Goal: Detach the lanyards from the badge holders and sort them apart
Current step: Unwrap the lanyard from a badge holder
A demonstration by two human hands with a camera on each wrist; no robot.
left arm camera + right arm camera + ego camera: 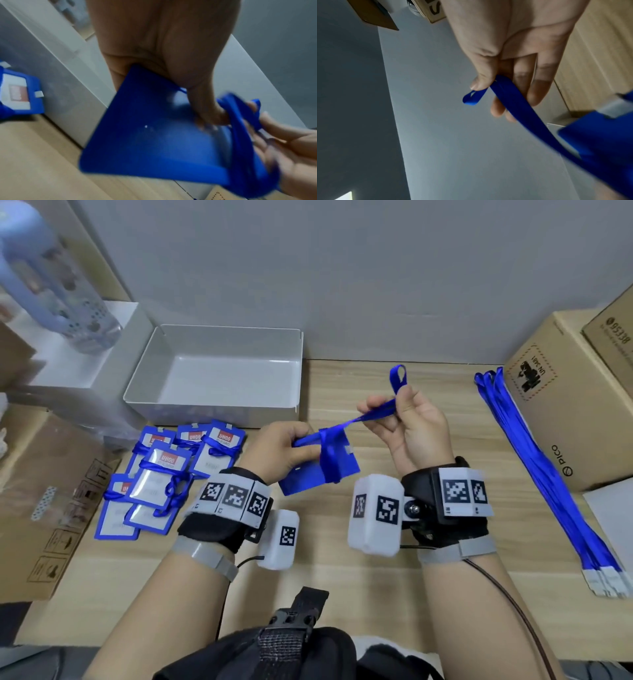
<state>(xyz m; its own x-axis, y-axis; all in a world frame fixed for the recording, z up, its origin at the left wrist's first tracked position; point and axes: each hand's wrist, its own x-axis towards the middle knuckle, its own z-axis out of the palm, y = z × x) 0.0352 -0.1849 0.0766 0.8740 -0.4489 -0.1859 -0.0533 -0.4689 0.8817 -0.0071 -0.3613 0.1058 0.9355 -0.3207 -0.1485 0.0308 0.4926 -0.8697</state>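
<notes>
- The left hand (274,445) is gripping a flat blue plastic badge holder (318,470) in the air, in front of the shallow grey plastic tray (137,392), fingers clamped on its edge to steady it.
- The right hand (407,422) is pinching the blue ribbon lanyard (373,414), thumb and fingers (539,86) together on the strap, its looped end poking up.
- The strap is wrapped around the holder; pulling sideways looks meant to unwind it.
- Wrapped blue badge holders (161,477) are waiting left of the tray's front; freed blue lanyards (548,474) are lying far right of it on the wooden worktop (376,587), keeping the sorts apart.
</notes>
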